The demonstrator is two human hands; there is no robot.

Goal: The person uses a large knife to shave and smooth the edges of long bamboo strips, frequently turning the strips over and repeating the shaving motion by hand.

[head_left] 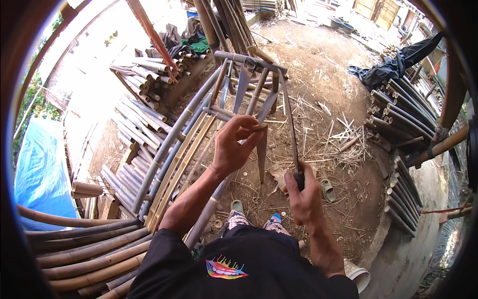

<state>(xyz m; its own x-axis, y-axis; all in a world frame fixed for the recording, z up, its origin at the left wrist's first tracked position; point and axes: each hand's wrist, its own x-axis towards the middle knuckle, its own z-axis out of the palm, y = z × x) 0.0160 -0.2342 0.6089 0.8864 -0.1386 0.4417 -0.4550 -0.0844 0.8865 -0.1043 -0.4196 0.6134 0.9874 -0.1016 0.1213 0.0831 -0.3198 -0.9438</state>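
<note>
Black cloth comes first, the worker's shirt [279,274], with a bright mouth print on its front. Beyond it both forearms reach out, and from where I stand the hands look well apart. The left hand [233,144] is raised, thumb and fingers pinched on a small brown piece [258,128], whose kind I cannot make out. The right hand [304,195] is wrapped round the black handle of a long knife [290,115], its blade pointing away, up past the right side of the left hand. Its tip shows by the right end of a bamboo frame [234,57]; whether they touch, I cannot tell. A saw [242,90] hangs from the frame's top bar, handle up. Below, two feet stand on bare earth, with a sandal [327,190] lying just beyond the right hand. Pale shavings [348,152] litter the ground farther off. Bamboo poles [94,254] lie at the lower left, near a blue tarp [42,172]. More cut bamboo is stacked on the right, a dark sheet [386,70] draped over its far end.
</note>
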